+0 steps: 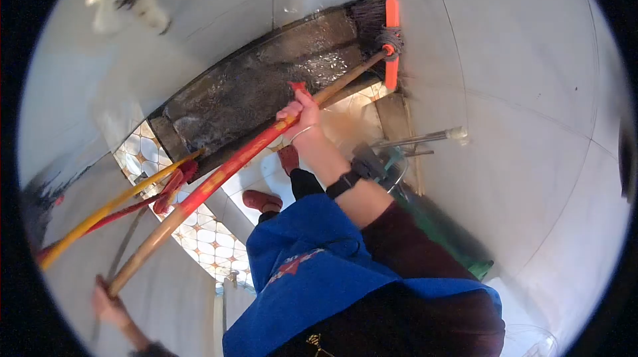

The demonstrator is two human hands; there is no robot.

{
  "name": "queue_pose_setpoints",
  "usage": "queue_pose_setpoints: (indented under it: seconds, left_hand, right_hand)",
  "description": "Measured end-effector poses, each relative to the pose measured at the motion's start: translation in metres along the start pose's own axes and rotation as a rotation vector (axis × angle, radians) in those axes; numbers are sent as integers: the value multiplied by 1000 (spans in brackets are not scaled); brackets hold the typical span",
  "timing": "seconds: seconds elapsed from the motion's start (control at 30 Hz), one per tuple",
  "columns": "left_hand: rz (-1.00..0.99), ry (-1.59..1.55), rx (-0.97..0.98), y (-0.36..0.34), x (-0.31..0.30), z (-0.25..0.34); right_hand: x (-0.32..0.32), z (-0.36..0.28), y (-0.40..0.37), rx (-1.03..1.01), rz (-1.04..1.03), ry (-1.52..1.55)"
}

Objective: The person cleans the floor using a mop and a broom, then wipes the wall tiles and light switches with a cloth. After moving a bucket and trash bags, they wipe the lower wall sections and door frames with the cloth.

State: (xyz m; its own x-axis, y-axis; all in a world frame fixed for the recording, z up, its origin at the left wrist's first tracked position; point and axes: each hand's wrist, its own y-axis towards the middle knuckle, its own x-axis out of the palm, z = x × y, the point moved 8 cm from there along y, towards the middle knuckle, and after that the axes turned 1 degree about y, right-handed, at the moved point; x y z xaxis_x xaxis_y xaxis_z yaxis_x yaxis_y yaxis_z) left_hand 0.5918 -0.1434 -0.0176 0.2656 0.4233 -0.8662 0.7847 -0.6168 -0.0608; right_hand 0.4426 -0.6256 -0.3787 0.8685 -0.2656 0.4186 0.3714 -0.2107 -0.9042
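Observation:
A long-handled broom (219,174) slants across the view, its wooden handle partly covered in red. Its orange head (392,44) has dark bristles and grey strands wound about the joint; it stands on edge against the wall at the far end of a wet dark trough (232,84). My right hand (302,114), with a black watch on the wrist, is closed around the middle of the handle. A small red piece (297,86) shows beside its fingers; I cannot make out what it is. My left hand (111,304), slightly blurred, is wrapped around the lower-left end of the handle.
A yellow pole (113,207) and a red brush-like thing (174,187) lean at the left. White tiled walls (525,91) close in the trough. A metal pipe (422,139) and a green thing (478,268) are at right. Patterned tiles (206,237) lie near my red shoes (261,201).

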Motion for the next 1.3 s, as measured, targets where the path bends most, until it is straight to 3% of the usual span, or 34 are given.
queue_pose_setpoints:
  seconds: [0.07,0.13,0.2,0.27,0.3,0.47,0.53,0.6,0.67,0.7,0.77,0.8,0.83,0.87,0.9,0.93,0.97,1.0,1.07,1.2,1.27,1.3]
  left_hand:
    - [169,153,58,-22,-16,-61]
    - [141,133,42,-4,-51,-61]
    - [117,108,33,22,-83,-36]
    - [113,183,146,66,-127,57]
    - [209,204,63,117,-183,118]
    - [235,335,164,132,-215,114]
    - [375,281,250,134,-243,110]
    - [508,496,211,125,-276,100]
    - [455,577,170,117,-283,96]
    - [404,640,109,110,-282,88]
    - [92,320,71,84,-233,60]
    - [-249,175,-23,51,-191,36]
    - [-393,234,217,25,-163,47]
    - [-781,-114,205,6,-129,57]
    - [-917,-252,124,-4,-110,81]
    - [-837,-368,39,-15,-84,96]
    - [-772,-407,103,-23,-65,113]
    - [-796,-411,115,-28,-53,139]
    - [-861,-398,105,-39,-38,189]
    - [-793,-444,33,-69,-18,208]
    - [-722,-432,-9,-75,-7,191]
    - [-666,-379,11,-83,3,169]
  right_hand:
    - [22,3,-20,72,-100,166]
    - [32,5,-24,153,-104,267]
    - [37,-20,-2,114,-116,220]
    - [36,-53,39,86,-106,187]
    - [43,-57,46,88,-111,186]
    - [48,-61,42,95,-70,206]
    - [68,-63,19,11,-92,225]
    - [87,-41,6,180,-303,456]
    - [96,-18,-4,214,-389,540]
    - [102,-11,-11,233,-480,600]
    - [84,-3,-13,233,-473,580]
    - [68,2,-9,232,-459,535]
    - [49,3,-1,251,-559,521]
    - [29,0,8,276,-660,498]
    - [6,-1,22,311,-560,471]
    - [-13,-4,28,343,-449,442]
    - [-26,-18,42,227,-374,319]
    - [-33,-36,59,106,-300,197]
    - [-72,-53,101,176,-77,152]
    - [-104,-60,100,-151,286,-427]
    - [-95,-53,92,-136,267,-416]
    - [-88,-37,86,-49,191,-255]
